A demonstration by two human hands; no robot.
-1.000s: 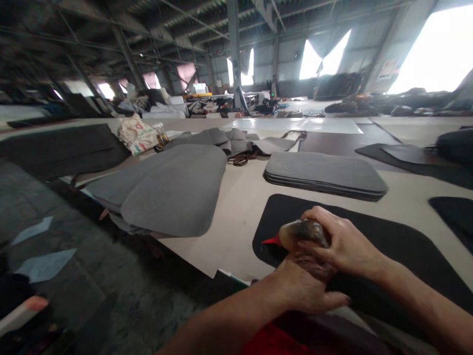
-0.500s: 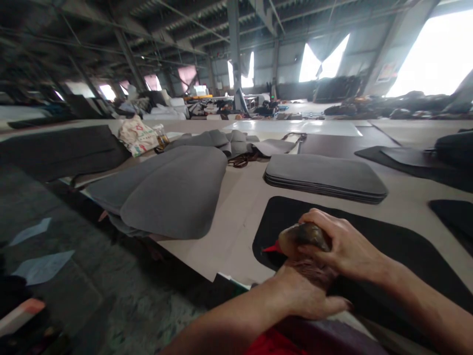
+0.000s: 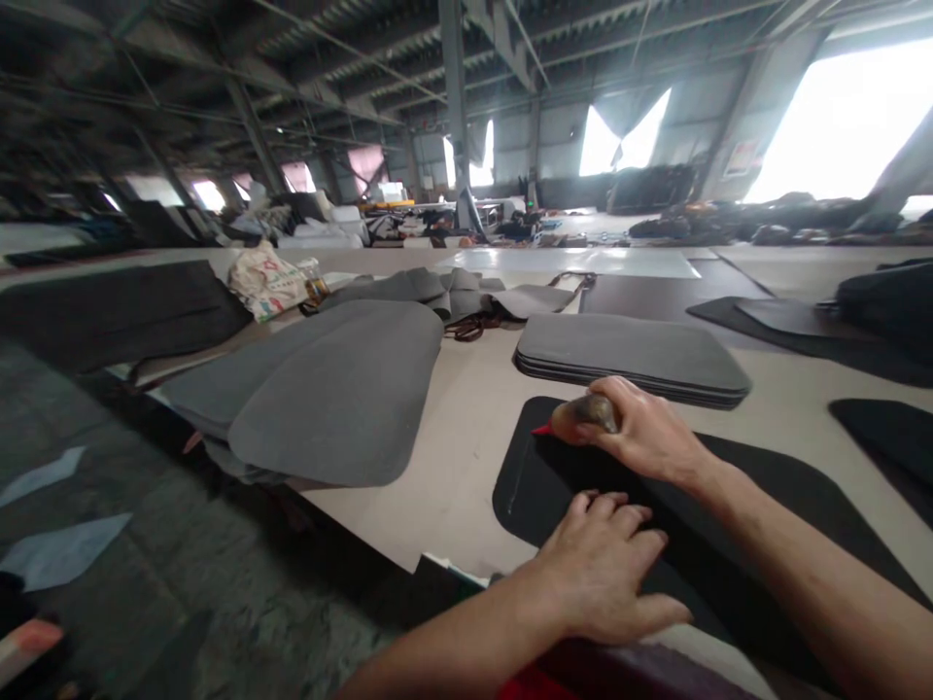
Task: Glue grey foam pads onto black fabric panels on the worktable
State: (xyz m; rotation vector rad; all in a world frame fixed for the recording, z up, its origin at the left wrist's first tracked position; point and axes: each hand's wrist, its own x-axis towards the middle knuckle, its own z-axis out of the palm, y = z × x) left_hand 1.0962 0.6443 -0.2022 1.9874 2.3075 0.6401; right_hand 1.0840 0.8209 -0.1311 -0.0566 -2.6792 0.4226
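Observation:
A black rounded-corner panel lies flat on the table before me. My right hand is wrapped round a glue bottle, a stained squeeze bottle tilted so its red nozzle meets the panel near its far left corner. From there a thin pale line runs down the panel's left end toward me. Lower down, my left hand rests palm down on the panel with its fingers spread, holding nothing.
Behind the panel sits a neat stack of grey panels. Larger grey sheets overhang the table's left edge. A printed cloth bag and grey scraps lie farther back. Another black piece is at right.
My right hand has moved the bottle away from me along the panel's left end, and a pale line now shows there. My left hand, earlier behind the bottle, now shows spread fingers.

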